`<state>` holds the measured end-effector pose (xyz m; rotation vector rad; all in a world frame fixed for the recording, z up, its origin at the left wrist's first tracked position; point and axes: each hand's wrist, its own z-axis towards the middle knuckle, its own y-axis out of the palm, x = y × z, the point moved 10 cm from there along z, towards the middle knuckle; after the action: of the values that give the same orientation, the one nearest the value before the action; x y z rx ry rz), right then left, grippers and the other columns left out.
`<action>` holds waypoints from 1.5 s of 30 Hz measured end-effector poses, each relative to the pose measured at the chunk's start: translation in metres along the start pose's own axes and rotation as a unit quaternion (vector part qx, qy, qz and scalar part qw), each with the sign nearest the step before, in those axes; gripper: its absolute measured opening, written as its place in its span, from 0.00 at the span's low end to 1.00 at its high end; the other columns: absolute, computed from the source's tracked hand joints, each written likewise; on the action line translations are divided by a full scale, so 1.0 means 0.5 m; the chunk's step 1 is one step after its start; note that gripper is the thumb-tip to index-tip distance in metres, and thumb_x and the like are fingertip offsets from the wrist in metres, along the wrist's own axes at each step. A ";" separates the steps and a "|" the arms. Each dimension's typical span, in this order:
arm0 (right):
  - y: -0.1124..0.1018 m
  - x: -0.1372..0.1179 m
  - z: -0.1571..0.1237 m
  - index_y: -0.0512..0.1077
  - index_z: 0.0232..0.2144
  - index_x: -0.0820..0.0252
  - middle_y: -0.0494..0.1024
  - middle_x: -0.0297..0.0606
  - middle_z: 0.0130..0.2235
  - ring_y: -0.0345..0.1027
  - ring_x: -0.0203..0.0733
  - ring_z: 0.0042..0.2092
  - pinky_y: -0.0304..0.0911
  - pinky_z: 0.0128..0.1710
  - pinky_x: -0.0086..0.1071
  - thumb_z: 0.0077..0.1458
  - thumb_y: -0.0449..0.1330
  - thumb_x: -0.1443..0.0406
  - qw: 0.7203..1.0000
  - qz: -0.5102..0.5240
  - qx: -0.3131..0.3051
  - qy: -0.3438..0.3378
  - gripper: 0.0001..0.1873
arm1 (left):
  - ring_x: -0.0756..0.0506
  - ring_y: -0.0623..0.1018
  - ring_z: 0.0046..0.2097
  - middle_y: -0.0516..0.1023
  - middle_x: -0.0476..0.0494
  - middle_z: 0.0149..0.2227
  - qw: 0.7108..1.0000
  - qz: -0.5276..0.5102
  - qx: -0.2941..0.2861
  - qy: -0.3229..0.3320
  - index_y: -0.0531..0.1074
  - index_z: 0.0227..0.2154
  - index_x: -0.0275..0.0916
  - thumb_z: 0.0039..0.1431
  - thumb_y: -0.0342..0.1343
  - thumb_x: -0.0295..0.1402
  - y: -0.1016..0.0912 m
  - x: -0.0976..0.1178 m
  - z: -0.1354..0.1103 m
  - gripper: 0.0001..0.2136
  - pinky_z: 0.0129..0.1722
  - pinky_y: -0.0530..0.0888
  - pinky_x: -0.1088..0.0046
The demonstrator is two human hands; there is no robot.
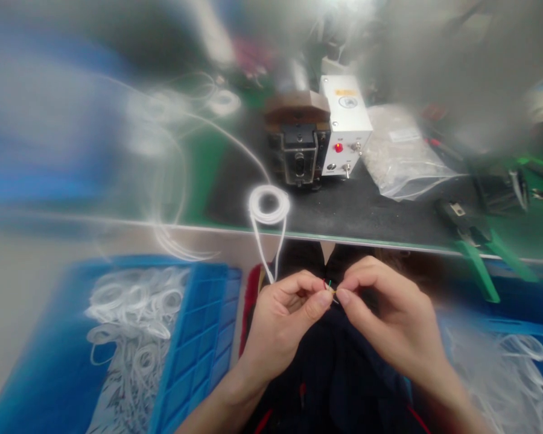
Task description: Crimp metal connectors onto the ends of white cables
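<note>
A white cable (278,253) hangs from its coil on the bench edge down to my left hand. Thumb and forefinger of my left hand (289,310) pinch the cable's end, where thin red, green and yellow wires fan out. Opposite it, my right hand (384,307) pinches the yellow wire (335,292) between thumb and forefinger. Both hands are closed above my lap, fingertips almost meeting. The coil (269,205) rests at the front of the black mat. Most of the held cable end is hidden by my left fingers.
On the black mat (366,211) stands a crimping-type machine (298,144) with a white control box (346,114). Right of it lie a clear bag (402,150) and green-handled pliers (475,253) over the bench edge. A blue crate (194,349) of coiled cables stands left; more coils (502,374) sit right.
</note>
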<state>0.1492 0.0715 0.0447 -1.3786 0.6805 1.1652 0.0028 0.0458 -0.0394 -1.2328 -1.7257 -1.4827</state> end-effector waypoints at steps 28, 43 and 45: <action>0.049 0.034 -0.033 0.75 0.35 0.55 0.77 0.32 0.34 0.71 0.39 0.35 0.65 0.36 0.32 0.69 0.65 0.70 0.994 0.092 0.024 0.046 0.09 | 0.50 0.75 0.36 0.78 0.48 0.35 0.997 -0.011 0.066 0.036 0.82 0.35 0.38 0.67 0.69 0.31 -0.011 0.005 -0.003 0.04 0.39 0.73 0.76; 0.030 0.027 0.039 0.81 0.38 0.53 0.82 0.33 0.37 0.75 0.40 0.37 0.68 0.36 0.33 0.70 0.68 0.62 0.981 0.019 -0.185 0.049 0.05 | 0.46 0.76 0.39 0.78 0.44 0.36 0.991 0.119 -0.050 -0.026 0.81 0.37 0.38 0.70 0.67 0.36 0.015 0.000 -0.010 0.08 0.41 0.72 0.70; 0.037 0.032 0.044 0.81 0.37 0.53 0.81 0.31 0.35 0.74 0.39 0.35 0.66 0.34 0.32 0.69 0.68 0.62 0.977 0.009 -0.205 0.059 0.06 | 0.46 0.76 0.38 0.77 0.45 0.35 0.988 0.142 -0.053 -0.027 0.82 0.38 0.38 0.70 0.66 0.36 0.012 0.002 -0.010 0.07 0.41 0.72 0.70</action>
<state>0.1321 0.0926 0.0262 -1.8012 0.5536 1.2939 0.0070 0.0412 -0.0348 -1.5166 -1.4471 -1.3951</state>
